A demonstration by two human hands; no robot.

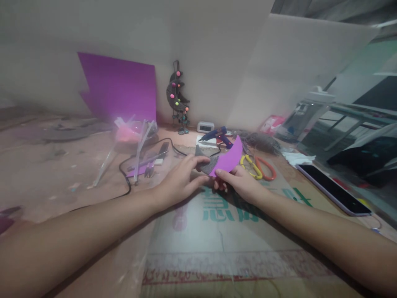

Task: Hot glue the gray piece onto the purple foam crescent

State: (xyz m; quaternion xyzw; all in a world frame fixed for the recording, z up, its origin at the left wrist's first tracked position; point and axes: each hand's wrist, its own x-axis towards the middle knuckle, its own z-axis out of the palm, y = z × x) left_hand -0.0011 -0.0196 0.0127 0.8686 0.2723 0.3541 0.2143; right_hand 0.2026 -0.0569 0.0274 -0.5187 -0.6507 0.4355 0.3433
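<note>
Both hands hold a purple paper crescent above the printed sheet. Grey yarn covers its left part. My left hand pinches the grey end between thumb and fingers. My right hand grips the lower edge of the purple part, thumb on top and fingers curled below. Just behind the crescent lies a blue hot glue gun on a white pad. Scissors with one yellow and one orange handle rest to the right of my right hand.
A dark moon ornament with coloured balls and a purple sheet stand against the wall. Clear glue sticks and a black cord lie left. Grey yarn, a water bottle and a phone are right.
</note>
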